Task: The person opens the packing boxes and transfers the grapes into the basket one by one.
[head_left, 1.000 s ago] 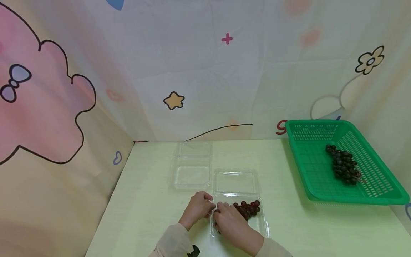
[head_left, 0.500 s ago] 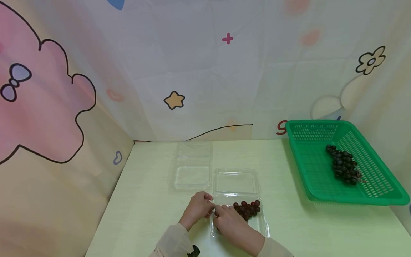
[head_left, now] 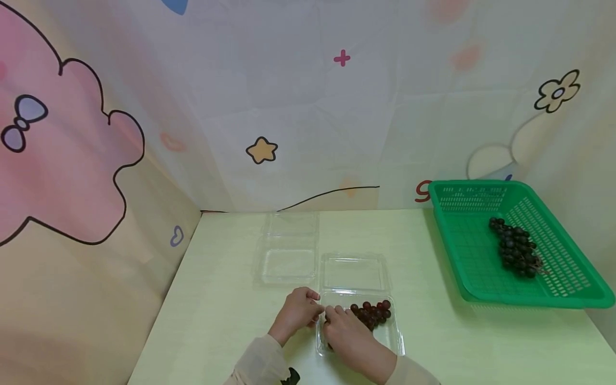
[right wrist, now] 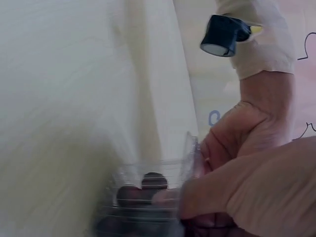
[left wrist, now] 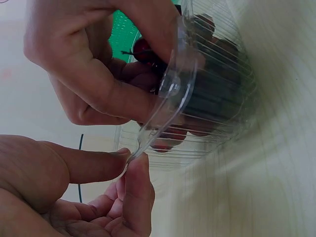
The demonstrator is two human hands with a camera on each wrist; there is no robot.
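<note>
A clear plastic clamshell box lies with its lid folded back, and a bunch of red grapes sits in its base. My left hand pinches the rim at the box's left side between thumb and finger, as the left wrist view shows. My right hand reaches into the box over its left part, fingers curled onto the grapes there. In the right wrist view several grapes show through the clear wall. My right fingertips are partly hidden behind the rim and the fruit.
A second clear clamshell box stands open behind, to the left. At the right, a green basket holds a bunch of dark grapes. A printed curtain hangs along the table's back edge.
My right fingers have shifted slightly within the left part of the box. My left hand keeps its place on the rim, and the box has hardly moved.
</note>
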